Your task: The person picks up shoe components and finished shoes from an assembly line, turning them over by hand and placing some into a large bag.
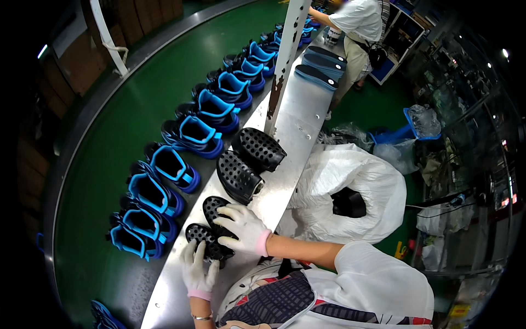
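A near black clog with round holes lies on the metal ledge, with my gloved left hand bent onto its side. Just beyond it, my gloved right hand curls over a second black perforated clog. The right palm and fingers hide much of both clogs' rear parts. Farther along the same ledge, two larger black perforated clogs rest side by side, apart from my hands. Both white gloves have pink cuffs.
Blue-and-black shoes stand in a row on the green conveyor to the left. A white post rises from the ledge. Insoles lie farther off, near another person. A white sack stands at right, dark pieces inside.
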The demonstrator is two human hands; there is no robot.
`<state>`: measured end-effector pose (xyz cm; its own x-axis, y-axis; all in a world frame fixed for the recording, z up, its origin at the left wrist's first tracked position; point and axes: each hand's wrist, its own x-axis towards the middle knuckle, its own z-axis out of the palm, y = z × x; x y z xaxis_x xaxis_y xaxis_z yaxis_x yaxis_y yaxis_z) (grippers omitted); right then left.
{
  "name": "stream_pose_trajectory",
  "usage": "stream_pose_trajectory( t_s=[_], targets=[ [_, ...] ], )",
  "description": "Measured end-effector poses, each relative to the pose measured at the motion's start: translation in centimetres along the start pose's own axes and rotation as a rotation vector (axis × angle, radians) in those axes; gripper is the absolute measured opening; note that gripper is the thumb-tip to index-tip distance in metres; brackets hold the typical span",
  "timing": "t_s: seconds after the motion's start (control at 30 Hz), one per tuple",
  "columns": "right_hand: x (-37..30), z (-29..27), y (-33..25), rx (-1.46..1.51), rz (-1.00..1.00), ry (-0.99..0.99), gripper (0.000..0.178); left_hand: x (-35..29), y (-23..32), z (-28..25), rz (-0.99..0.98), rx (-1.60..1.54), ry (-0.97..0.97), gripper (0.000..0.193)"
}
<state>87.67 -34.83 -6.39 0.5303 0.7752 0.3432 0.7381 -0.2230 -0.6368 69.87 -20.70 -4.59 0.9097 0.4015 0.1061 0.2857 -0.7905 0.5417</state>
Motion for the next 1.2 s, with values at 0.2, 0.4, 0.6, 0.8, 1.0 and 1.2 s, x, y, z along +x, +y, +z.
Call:
stream_pose_trajectory(
  t_s=[0.2, 0.4, 0.6, 0.8, 1.0, 1.2],
  targets=[
    [-1.0, 1.9, -1.6, -0.033, -0.048, -0.072, 0.050, -1.9, -1.8, 0.3, -0.111, -0.120, 0.058, 0.046],
    [-0.4, 2.1, -4.9, 0.041, -0.207, -0.102, 0.050, -5.6, -1.8, -0.6, -0.269, -0.155, 0.076, 0.042],
    [-1.1, 1.3, -7.2, -0.069, -0.422, -0.397, 0.041, -4.9, -2.5, -1.0, -0.210, -0.213, 0.067, 0.035],
    [0.0, 1.4, -7.1, -0.211, -0.443, -0.448, 0.038, -5.0, -3.3, -0.7, -0.125, -0.223, 0.126, 0.031],
    [1.4, 1.7, -6.8, -0.278, -0.433, -0.624, 0.046, -5.2, -2.4, -2.2, -0.236, -0.462, 0.084, 0.032],
    [2.8, -1.7, -10.2, -0.094, -0.490, -0.492, 0.046, -5.8, -4.1, -4.2, -0.378, -0.942, 0.249, 0.047]
  ],
)
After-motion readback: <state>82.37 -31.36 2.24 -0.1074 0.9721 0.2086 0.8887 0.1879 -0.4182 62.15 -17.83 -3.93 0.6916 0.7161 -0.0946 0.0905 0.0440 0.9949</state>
